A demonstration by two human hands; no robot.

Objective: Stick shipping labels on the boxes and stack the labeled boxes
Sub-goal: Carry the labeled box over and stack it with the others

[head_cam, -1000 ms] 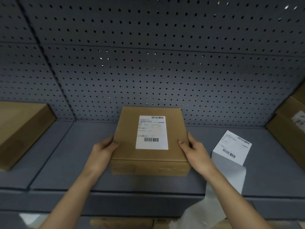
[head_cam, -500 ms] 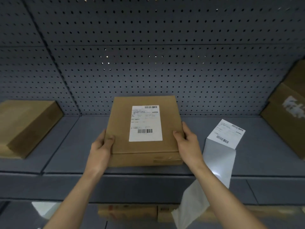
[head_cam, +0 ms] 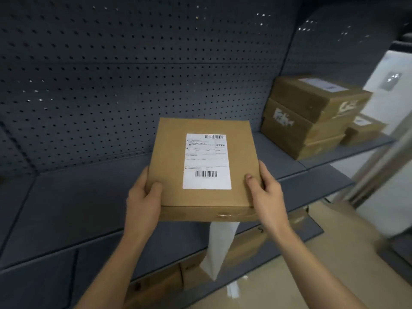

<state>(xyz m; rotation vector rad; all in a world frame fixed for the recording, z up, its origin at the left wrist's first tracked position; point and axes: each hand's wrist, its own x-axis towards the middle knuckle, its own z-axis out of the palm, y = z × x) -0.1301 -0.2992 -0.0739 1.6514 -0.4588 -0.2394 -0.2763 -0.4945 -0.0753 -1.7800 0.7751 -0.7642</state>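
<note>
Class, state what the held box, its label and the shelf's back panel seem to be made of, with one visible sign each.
Held box: brown cardboard, matt; plain tan faces, creased edges.
Label: white paper, seemingly adhesive; lies flat, printed barcodes.
Back panel: probably painted metal; grey coat, regular punched holes.

The white shipping label (head_cam: 207, 161) on the nearest box (head_cam: 174, 157) carries a barcode (head_cam: 214, 136) at its top and another near its bottom. Its fine print is too small to read. White lettering on the stacked boxes (head_cam: 307, 121) is blurred.
</note>
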